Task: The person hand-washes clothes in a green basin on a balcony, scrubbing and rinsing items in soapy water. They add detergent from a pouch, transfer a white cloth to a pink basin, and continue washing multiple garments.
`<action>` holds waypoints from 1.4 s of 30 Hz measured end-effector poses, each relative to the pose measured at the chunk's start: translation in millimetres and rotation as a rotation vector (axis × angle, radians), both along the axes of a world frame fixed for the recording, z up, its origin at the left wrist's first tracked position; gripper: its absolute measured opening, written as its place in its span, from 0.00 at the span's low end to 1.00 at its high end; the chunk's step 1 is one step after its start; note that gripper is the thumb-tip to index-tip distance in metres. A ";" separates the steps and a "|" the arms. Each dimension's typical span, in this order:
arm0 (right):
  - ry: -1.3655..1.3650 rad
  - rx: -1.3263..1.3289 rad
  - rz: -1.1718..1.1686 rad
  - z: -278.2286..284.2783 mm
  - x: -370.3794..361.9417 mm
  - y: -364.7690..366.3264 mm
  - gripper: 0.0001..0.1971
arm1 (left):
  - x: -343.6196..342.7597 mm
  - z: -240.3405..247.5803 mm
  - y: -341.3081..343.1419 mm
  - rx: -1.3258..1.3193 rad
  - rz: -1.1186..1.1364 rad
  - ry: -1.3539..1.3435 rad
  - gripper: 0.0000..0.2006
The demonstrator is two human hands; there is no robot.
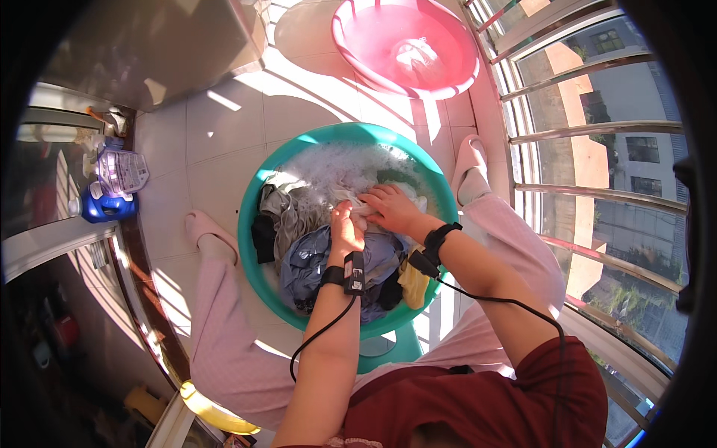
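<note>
A round green basin between my legs holds sudsy water and a heap of wet clothes. Near its middle, my left hand is closed on a light, whitish cloth. From the right, my right hand bends its fingers over that same cloth, close beside the left; the fingertips are partly hidden in it. Under my wrists lies a blue garment. Grey clothing fills the basin's left side, and a yellow cloth hangs near the right rim. White foam covers the far part.
Beyond the green basin, a pink basin holds water and something pale. Barred windows line the right side. Blue and purple detergent containers stand at the left. Black cables run from the bands on my wrists.
</note>
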State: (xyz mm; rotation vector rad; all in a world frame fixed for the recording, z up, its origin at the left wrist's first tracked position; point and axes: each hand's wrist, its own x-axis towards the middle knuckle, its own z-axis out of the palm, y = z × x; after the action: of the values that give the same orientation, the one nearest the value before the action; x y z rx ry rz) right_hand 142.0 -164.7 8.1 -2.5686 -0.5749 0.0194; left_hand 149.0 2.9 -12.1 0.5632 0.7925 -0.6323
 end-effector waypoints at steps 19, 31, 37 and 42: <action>0.540 0.570 -0.324 130.4 -31.0 39.1 0.11 | -8.1 72.5 -19.7 -0.154 -0.087 0.064 0.13; 0.029 0.040 -0.473 14.5 16.9 2.3 0.14 | 8.4 53.1 1.6 0.180 -0.029 -0.086 0.24; 0.517 -0.198 -0.237 -11.3 19.4 10.4 0.18 | -10.6 36.9 0.9 0.225 0.051 -0.063 0.30; 0.942 0.271 -0.353 17.2 32.1 10.7 0.21 | -8.2 27.9 -6.8 0.180 0.073 -0.051 0.31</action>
State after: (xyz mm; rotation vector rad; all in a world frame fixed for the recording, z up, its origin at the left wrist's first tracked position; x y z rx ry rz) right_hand 174.1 -154.0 25.3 -2.0362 0.2195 0.8985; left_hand 140.8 -3.9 15.8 0.7091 0.8227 -0.4799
